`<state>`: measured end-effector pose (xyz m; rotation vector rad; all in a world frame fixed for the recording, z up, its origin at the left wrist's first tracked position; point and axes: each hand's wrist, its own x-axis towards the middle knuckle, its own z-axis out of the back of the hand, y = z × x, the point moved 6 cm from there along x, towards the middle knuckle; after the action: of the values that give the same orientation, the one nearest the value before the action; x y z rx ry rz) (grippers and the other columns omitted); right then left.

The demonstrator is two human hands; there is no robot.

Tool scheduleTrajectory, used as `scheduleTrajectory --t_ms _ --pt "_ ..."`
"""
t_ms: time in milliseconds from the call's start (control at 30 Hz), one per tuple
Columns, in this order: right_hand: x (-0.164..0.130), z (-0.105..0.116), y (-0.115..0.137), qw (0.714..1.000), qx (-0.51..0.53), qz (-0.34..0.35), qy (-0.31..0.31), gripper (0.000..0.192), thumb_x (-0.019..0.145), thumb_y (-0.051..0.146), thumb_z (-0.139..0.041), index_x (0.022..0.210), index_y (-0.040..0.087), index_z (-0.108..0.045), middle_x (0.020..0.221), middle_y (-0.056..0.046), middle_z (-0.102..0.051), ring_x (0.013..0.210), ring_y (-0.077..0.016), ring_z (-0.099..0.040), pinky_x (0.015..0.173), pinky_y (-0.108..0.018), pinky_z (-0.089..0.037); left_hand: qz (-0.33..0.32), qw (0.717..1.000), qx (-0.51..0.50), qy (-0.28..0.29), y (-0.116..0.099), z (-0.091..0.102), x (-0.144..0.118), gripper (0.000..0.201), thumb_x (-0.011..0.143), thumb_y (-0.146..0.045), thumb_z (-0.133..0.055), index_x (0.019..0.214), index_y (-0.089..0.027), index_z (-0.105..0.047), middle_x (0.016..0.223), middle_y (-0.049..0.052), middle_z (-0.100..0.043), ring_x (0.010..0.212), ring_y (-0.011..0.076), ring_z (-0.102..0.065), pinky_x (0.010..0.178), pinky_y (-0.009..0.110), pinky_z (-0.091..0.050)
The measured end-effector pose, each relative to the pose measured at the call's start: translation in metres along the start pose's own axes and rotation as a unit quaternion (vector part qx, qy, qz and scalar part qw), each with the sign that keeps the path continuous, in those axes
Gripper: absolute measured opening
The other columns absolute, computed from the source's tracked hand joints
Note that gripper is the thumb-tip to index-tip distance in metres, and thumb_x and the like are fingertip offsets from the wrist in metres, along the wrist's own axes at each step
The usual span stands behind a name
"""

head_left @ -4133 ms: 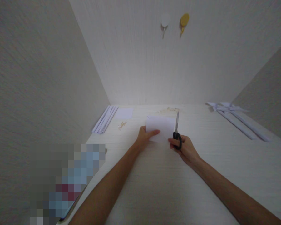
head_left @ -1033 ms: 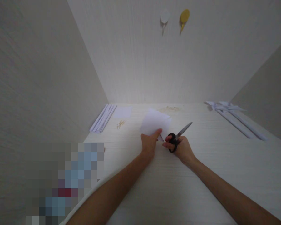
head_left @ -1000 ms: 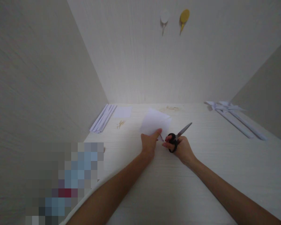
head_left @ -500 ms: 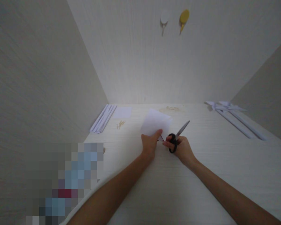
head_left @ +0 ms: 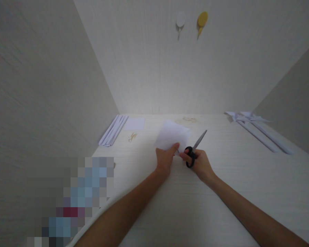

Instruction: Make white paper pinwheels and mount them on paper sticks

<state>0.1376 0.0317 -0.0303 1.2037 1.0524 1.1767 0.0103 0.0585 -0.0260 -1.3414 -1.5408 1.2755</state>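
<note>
A square white sheet of paper (head_left: 171,135) is pinched at its near edge by my left hand (head_left: 166,157), with the thumb lying on top. My right hand (head_left: 202,163) is closed round black-handled scissors (head_left: 190,154), whose blades point up and to the right, away from the sheet. The thumb and index fingertips of this hand reach the paper's near right corner, beside the left thumb. A short dark line shows on the paper between the two hands; whether it is a slit or a shadow I cannot tell.
Rolled white paper sticks (head_left: 113,130) lie at the left, beside a flat paper square (head_left: 135,123) and several small thin sticks (head_left: 133,137). Paper pinwheels (head_left: 260,130) lie far right. Rubber-band-like loops (head_left: 189,119) sit at the back. White (head_left: 180,21) and yellow (head_left: 202,20) hooks hang on the wall.
The scissors' blades have shifted slightly to the left. My right fingertips have moved a little at the paper's corner, while my left hand stays nearly still.
</note>
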Motion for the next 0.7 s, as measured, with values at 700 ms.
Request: scheduleTrajectory --t_ms 700 --pt "0.002 0.003 -0.002 0.999 -0.014 0.025 -0.016 0.032 0.059 0.042 -0.066 0.052 0.015 -0.051 0.047 0.004 -0.042 0.044 -0.0067 -0.034 0.04 -0.02 -0.026 0.002 0.992 0.024 0.124 -0.003 -0.01 -0.002 0.009 0.051 -0.019 -0.069 0.054 -0.013 -0.063 0.057 0.003 -0.064 0.048 0.0125 -0.056 0.042 0.021 -0.045"
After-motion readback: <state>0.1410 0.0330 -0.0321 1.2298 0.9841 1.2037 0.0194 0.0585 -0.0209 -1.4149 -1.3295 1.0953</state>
